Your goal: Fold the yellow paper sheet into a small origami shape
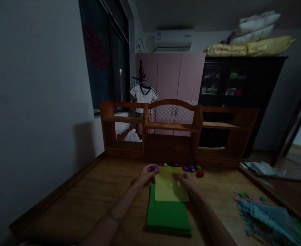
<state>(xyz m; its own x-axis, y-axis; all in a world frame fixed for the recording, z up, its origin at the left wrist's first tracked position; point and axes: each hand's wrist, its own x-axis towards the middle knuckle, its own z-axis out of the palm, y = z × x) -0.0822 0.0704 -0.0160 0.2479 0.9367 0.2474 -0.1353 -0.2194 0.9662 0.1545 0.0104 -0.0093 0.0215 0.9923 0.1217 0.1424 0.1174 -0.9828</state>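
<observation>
A yellow sheet (169, 188) lies on top of a stack of green sheets (168, 215) on the wooden desk (96, 191). My left hand (147, 173) is at the sheet's far left corner, fingers closed on a small purple object (154, 167). My right hand (185, 181) rests flat on the sheet's right side, fingers spread. Just beyond the sheet a row of small coloured pieces (188, 167), purple, green and red, sits at the foot of the desk's shelf.
A wooden shelf unit (173, 131) stands along the desk's back edge. Scattered coloured paper cut-outs (265, 215) cover the desk's right side, with papers (258, 167) behind them. A white wall is to the left; wardrobes stand behind.
</observation>
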